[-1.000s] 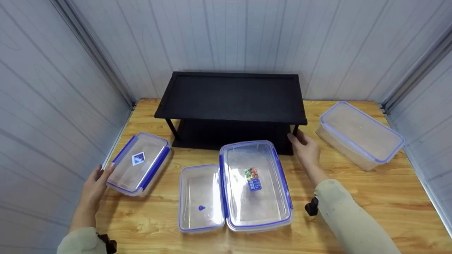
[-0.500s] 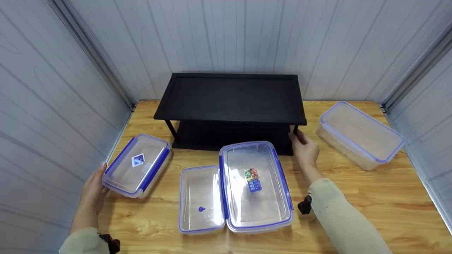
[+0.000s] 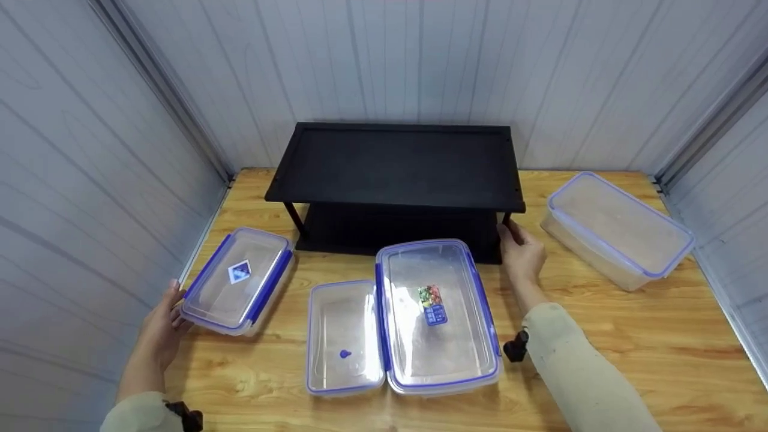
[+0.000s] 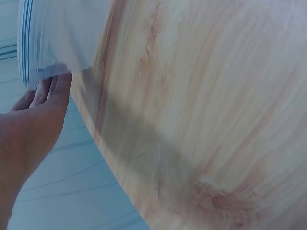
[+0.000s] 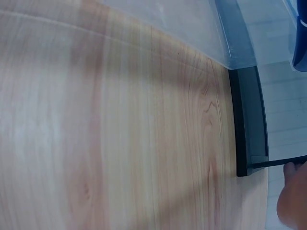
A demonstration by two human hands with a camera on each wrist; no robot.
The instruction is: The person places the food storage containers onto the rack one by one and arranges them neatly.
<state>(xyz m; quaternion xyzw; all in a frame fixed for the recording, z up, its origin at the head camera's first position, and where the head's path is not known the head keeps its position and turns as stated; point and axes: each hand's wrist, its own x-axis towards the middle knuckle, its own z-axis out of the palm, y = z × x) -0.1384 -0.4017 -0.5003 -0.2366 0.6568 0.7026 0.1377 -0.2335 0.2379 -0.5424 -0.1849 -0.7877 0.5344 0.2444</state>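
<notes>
My left hand [image 3: 159,336] is at the near-left corner of a lidded clear box [image 3: 219,303] with blue clips. In the left wrist view, the fairly straight fingers of my left hand [image 4: 36,120] touch the end of the box [image 4: 72,38]. My right hand [image 3: 522,258] pinches the front right post of a black two-tier rack [image 3: 396,165]. The right wrist view catches part of my right hand [image 5: 295,196] by the thin post [image 5: 280,162].
Two more clear boxes, a small one [image 3: 342,324] and a larger lidded one [image 3: 444,354], stand side by side before the rack. A frosted box [image 3: 618,222] sits at the right on the wooden table [image 3: 654,336]. Panelled walls [image 3: 414,60] surround it.
My left thumb has slid off the lid's edge to the box's outer side, and that hand sits slightly lower. My right hand stays at the post, its forearm shifted a little left.
</notes>
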